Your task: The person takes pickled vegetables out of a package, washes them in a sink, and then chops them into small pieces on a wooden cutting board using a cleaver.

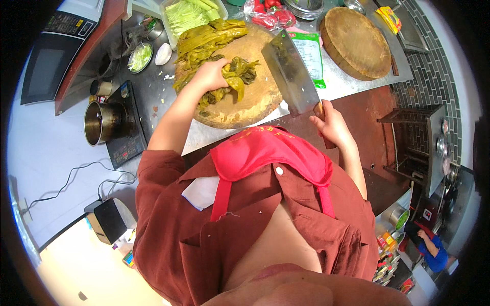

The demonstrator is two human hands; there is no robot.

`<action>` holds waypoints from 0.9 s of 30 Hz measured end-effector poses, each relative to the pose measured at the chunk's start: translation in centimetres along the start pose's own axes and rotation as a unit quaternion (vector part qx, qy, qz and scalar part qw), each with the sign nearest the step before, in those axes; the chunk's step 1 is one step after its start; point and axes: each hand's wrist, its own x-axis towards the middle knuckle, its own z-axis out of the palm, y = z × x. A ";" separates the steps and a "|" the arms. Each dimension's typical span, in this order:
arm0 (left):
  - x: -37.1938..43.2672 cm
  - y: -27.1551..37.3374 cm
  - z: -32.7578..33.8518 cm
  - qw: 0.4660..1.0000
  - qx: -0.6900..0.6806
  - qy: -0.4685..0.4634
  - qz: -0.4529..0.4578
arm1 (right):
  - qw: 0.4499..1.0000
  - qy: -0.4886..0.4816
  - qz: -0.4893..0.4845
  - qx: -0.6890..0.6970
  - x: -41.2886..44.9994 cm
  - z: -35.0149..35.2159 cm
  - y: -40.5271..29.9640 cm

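Pickled mustard greens (pixel 212 36) lie heaped over the left and far side of a round wooden chopping block (pixel 260 103). My left hand (pixel 211 76) grips a bunch of these wet, olive-green leaves near the block's middle. A Chinese cleaver (pixel 293 72) is in my right hand (pixel 332 124), fingers wrapped around its wooden handle. Its broad blade is raised at the block's right edge, apart from the greens, and bears a few small scraps. Behind the blade a green-and-white printed plastic bag (pixel 312 57) lies on the metal worktop (pixel 337 86).
A second round chopping block (pixel 356 42) stands at the right. Beyond are bagged red peppers (pixel 270 13) and a tub of shredded green vegetable (pixel 187 19). Leftward are a small plate of shreds (pixel 140 57) and a metal pot (pixel 101 122) on an induction cooker (pixel 128 149). Another person (pixel 434 250) is at lower right.
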 end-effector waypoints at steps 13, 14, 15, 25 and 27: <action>1.0 -1.6 -4.7 0.958 -0.083 -0.254 0.107 | 0.998 -0.019 0.056 0.020 -0.5 -1.0 -2.5; 0.9 -1.6 -2.9 0.979 0.010 -0.191 0.076 | 0.998 -0.018 0.053 0.017 -0.5 -0.9 -2.4; 0.9 -0.9 -1.6 0.986 0.102 -0.127 0.048 | 0.998 -0.015 0.054 0.015 -0.5 -1.0 -2.3; -6.3 3.1 2.2 0.991 0.085 0.103 0.016 | 0.999 -0.027 0.034 -0.001 0.0 -1.5 -2.7; -5.2 1.8 2.6 0.987 0.098 0.124 0.017 | 0.998 -0.046 0.048 -0.023 0.1 -1.7 -3.1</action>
